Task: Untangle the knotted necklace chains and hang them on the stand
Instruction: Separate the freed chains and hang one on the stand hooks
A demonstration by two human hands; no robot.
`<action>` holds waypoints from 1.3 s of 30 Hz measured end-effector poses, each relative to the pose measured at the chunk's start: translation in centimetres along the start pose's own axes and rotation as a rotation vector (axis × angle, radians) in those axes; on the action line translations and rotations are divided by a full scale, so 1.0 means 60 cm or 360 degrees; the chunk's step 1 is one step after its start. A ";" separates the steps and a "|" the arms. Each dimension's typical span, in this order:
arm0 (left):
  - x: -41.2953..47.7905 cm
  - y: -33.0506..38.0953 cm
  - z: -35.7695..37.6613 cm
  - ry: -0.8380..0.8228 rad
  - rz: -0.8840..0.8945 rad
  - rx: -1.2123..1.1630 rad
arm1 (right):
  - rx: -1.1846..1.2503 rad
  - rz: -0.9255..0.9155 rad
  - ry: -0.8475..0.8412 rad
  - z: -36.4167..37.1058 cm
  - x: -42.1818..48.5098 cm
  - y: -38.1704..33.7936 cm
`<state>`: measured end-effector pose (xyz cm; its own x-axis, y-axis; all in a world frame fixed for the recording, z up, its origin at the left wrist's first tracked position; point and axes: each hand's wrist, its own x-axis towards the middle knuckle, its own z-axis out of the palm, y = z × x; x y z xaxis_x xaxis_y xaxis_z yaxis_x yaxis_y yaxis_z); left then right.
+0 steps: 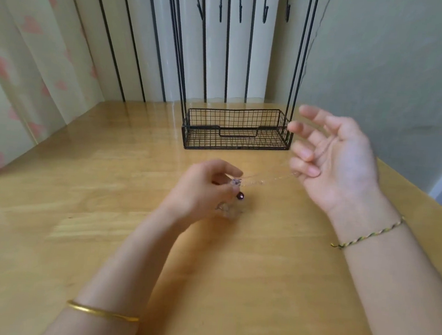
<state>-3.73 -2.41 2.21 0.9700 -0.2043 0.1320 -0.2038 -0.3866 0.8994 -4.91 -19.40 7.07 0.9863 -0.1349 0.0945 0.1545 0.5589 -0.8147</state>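
Silvery and thread-thin, the necklace chains [264, 177] stretch in a nearly level line in front of the stand [238, 120], their long axis running left to right and rising slightly toward the right end. The left end is gathered in the left hand [202, 189], whose thumb and fingertips pinch a small knotted cluster; a dark red bead [240, 195] hangs just under that pinch, and a blurred pale clump of chain [228, 210] sits below the hand, close to the table [106, 184]. The right end reaches the lowest fingers of the right hand [340, 161], which is turned palm-up with its fingers spread and loosely curved, gripping nothing; whether the strand is looped over a finger is too faint to tell. That hand hovers just in front of the stand's right corner. The black wire stand itself stands upright at the far edge of the table, its hooks [240, 8] bare of chains.
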 end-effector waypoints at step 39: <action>-0.014 0.045 -0.029 0.0215 0.0066 -0.0677 | -0.1064 -0.0100 -0.0419 0.026 -0.022 0.048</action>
<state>-4.88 -1.70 5.25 0.9765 -0.0818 0.1995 -0.1977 0.0292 0.9798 -5.71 -16.37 5.50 0.9708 0.0984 0.2187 0.2264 -0.0755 -0.9711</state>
